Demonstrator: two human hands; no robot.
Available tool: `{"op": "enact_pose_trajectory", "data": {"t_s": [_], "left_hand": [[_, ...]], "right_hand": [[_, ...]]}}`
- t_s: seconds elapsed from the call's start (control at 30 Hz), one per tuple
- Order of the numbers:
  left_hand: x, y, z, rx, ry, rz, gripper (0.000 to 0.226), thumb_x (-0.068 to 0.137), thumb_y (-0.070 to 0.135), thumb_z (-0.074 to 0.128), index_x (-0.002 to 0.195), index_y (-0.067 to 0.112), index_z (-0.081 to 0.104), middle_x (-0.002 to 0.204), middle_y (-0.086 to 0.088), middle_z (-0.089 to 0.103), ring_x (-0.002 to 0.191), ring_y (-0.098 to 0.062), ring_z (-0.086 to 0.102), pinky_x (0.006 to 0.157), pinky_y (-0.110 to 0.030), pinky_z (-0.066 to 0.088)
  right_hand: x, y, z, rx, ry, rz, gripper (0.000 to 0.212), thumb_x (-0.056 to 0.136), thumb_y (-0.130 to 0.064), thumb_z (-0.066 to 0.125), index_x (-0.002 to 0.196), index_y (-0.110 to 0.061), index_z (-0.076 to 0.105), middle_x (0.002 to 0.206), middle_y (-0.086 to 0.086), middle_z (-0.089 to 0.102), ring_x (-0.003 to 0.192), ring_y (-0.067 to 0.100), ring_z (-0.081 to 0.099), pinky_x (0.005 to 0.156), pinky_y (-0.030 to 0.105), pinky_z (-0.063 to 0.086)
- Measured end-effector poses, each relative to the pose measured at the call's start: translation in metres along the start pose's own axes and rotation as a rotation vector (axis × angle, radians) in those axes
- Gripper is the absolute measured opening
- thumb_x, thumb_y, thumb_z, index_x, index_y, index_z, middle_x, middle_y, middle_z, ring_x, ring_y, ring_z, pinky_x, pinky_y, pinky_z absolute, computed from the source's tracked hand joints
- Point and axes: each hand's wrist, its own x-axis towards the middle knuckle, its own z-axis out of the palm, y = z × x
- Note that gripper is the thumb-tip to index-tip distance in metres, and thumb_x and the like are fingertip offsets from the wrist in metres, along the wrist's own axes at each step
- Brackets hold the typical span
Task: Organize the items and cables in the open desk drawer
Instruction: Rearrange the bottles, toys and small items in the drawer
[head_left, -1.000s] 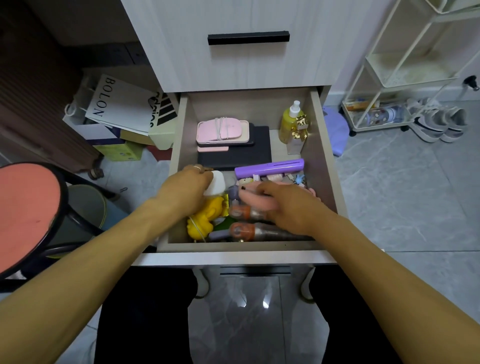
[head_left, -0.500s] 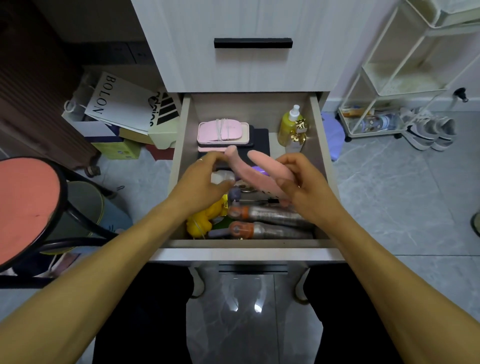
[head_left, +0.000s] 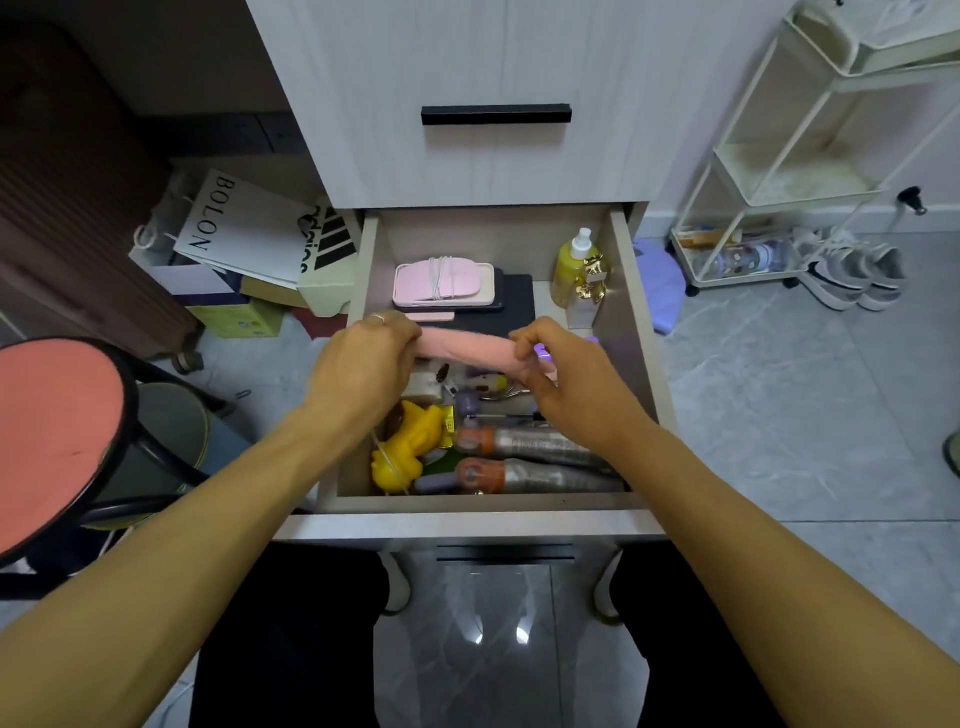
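The open drawer holds many small items. A long pink soft object is held level above the drawer's middle. My left hand grips its left end and my right hand grips its right end. Below them lie a yellow duck toy, two silver tubes with orange caps, and small purple pieces. At the back sit a pink case wrapped with a white cable on a black flat pad, and a yellow bottle. A purple item is mostly hidden behind my right hand.
A shut drawer with a black handle is above. A red round stool stands at the left, with boxes and paper bags behind it. A white wire rack and shoes are at the right.
My right hand lifted the pink object out of the drawer clutter. My left hand let go of a white item and took the pink object's left end, which now lies level.
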Motion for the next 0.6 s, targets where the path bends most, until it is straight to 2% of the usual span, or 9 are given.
{"op": "enact_pose_trajectory", "data": {"t_s": [0.07,0.2,0.27,0.37,0.43,0.53,0.6], "left_hand": [[-0.005,-0.005,0.001,0.105,-0.026,0.011,0.019,0.089,0.007,0.059,0.105,0.008,0.069,0.106,-0.012,0.066,0.094,-0.035,0.061,0.073,-0.046,0.054],[-0.017,-0.012,0.006,0.339,-0.228,0.025,0.029,0.085,0.013,0.058,0.112,0.012,0.068,0.112,-0.007,0.063,0.114,-0.029,0.047,0.085,-0.040,0.044],[-0.018,-0.010,0.006,0.307,-0.239,0.026,0.030,0.082,0.015,0.057,0.110,0.013,0.070,0.112,-0.006,0.065,0.111,-0.029,0.050,0.087,-0.039,0.042],[-0.019,0.009,0.001,0.140,-0.195,0.073,0.031,0.084,0.013,0.057,0.111,0.014,0.071,0.115,-0.008,0.067,0.105,-0.030,0.057,0.089,-0.039,0.046],[-0.023,0.030,-0.006,0.006,-0.259,0.127,0.029,0.089,0.014,0.054,0.112,0.020,0.071,0.118,-0.004,0.066,0.102,-0.025,0.058,0.087,-0.037,0.050],[-0.019,0.055,0.001,-0.086,-0.414,0.211,0.031,0.092,0.020,0.055,0.104,0.045,0.067,0.124,0.000,0.061,0.100,-0.022,0.055,0.084,-0.038,0.049],[-0.015,0.066,0.017,-0.003,-0.458,0.231,0.032,0.090,0.025,0.055,0.118,0.038,0.064,0.121,-0.002,0.061,0.094,-0.022,0.055,0.077,-0.034,0.049]], "right_hand": [[0.001,0.006,0.000,-0.067,-0.065,0.100,0.020,0.090,-0.001,0.058,0.106,-0.013,0.056,0.109,0.005,0.064,0.096,0.023,0.059,0.079,0.032,0.051],[-0.007,0.017,0.002,-0.180,-0.163,0.240,0.026,0.087,0.001,0.055,0.110,-0.011,0.063,0.111,0.006,0.066,0.102,0.023,0.059,0.087,0.034,0.049],[-0.012,0.018,0.000,-0.232,-0.180,0.280,0.028,0.087,0.000,0.055,0.111,-0.012,0.064,0.113,0.007,0.066,0.105,0.024,0.059,0.090,0.035,0.048],[-0.021,0.018,-0.007,-0.329,-0.187,0.287,0.028,0.089,-0.002,0.053,0.112,-0.013,0.064,0.117,0.008,0.063,0.108,0.026,0.057,0.092,0.036,0.048],[-0.032,0.017,-0.011,-0.414,-0.206,0.276,0.029,0.088,-0.003,0.051,0.113,-0.012,0.063,0.118,0.009,0.062,0.107,0.029,0.057,0.090,0.039,0.048],[-0.047,0.020,-0.019,-0.677,-0.271,0.127,0.028,0.076,-0.002,0.055,0.102,-0.008,0.064,0.103,0.013,0.063,0.094,0.038,0.059,0.079,0.037,0.048],[-0.053,0.025,-0.025,-0.791,-0.321,0.066,0.023,0.064,0.000,0.062,0.086,-0.006,0.064,0.086,0.016,0.064,0.081,0.039,0.060,0.072,0.037,0.047]]}}
